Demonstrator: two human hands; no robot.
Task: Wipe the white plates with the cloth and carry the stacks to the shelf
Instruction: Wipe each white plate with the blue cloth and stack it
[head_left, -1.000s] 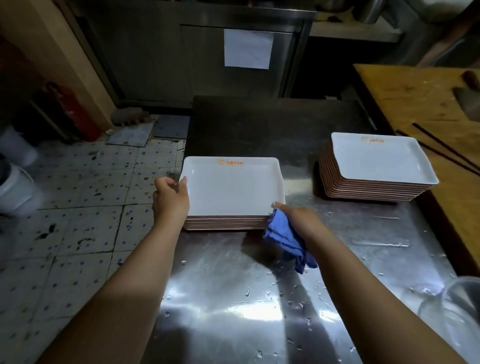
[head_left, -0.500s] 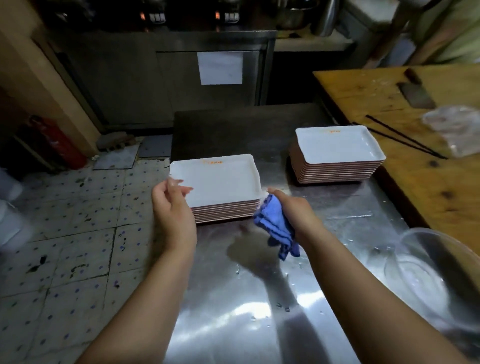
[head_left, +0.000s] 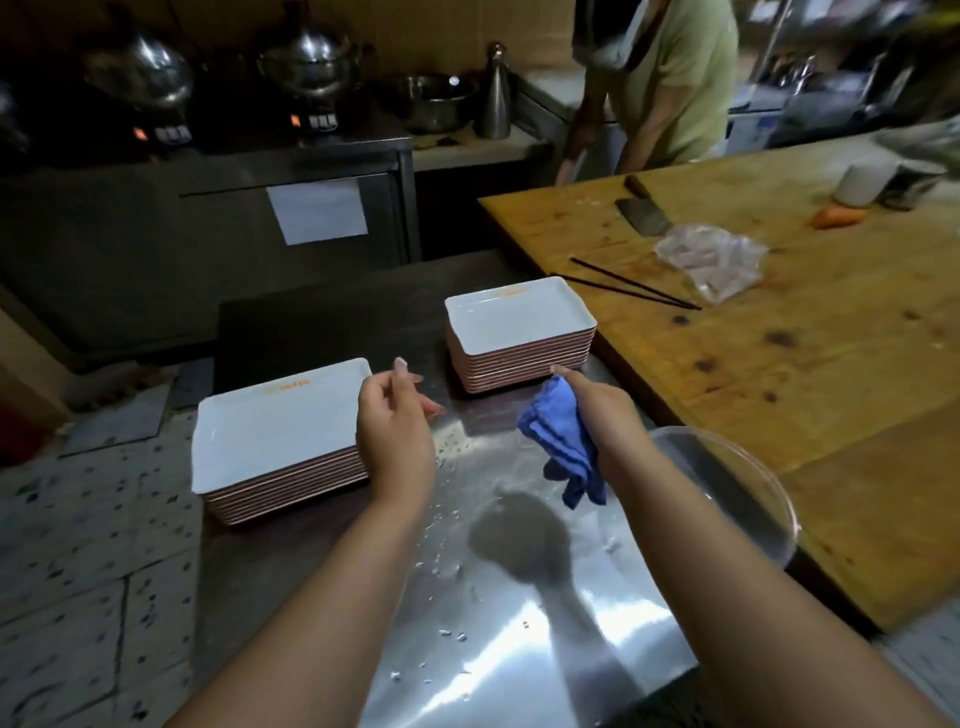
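Observation:
Two stacks of white rectangular plates stand on the wet steel table (head_left: 498, 597). The near stack (head_left: 275, 431) is at the table's left edge, the far stack (head_left: 519, 325) further back beside the wooden counter. My left hand (head_left: 397, 431) hovers just right of the near stack, fingers loosely apart, holding nothing. My right hand (head_left: 605, 421) is raised in front of the far stack and grips a crumpled blue cloth (head_left: 563, 441) that hangs down from it.
A clear bowl (head_left: 727, 488) sits at the table's right edge. The wooden counter (head_left: 779, 364) carries a cleaver (head_left: 644, 213), black chopsticks (head_left: 623, 286) and a plastic bag (head_left: 711, 260). A person in a green shirt (head_left: 660, 78) stands behind it. Tiled floor lies to the left.
My left hand has let go of the near stack and moved right, off it. My right hand with the cloth has shifted toward the far stack. The view has tilted up.

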